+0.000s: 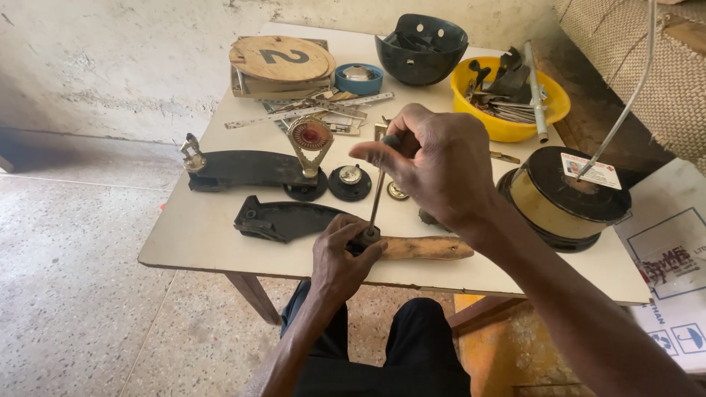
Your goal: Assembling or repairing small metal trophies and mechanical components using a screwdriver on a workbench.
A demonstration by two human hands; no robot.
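- Broadly, the white table (220,242) carries everything; its far corners and right edge run under clutter, and my legs hide the frame beneath it.
- Off to the right, the big black-and-tan reel (566,195) sits partly behind my right forearm, with a card on top and a thin wire rising out of view.
- Past it, the yellow bowl (507,125) holds a jumble of metal bits I cannot sort out, and the dark helmet (421,48) lies upturned beside it.
- Near the front edge, the curved black piece (276,218) lies flat, its right end lost under my left hand.
- Next to that, the wooden handle (426,248) lies along the front edge, worn and brown, its left end covered by my fingers.
- Over it, my right hand (430,165) is closed around the top of the screwdriver (376,198), forefinger pointing left; the grip itself is almost wholly hidden.
- Below, my left hand (338,257) pinches the small dark fitting where the thin upright shaft meets the wood; the tip cannot be made out.
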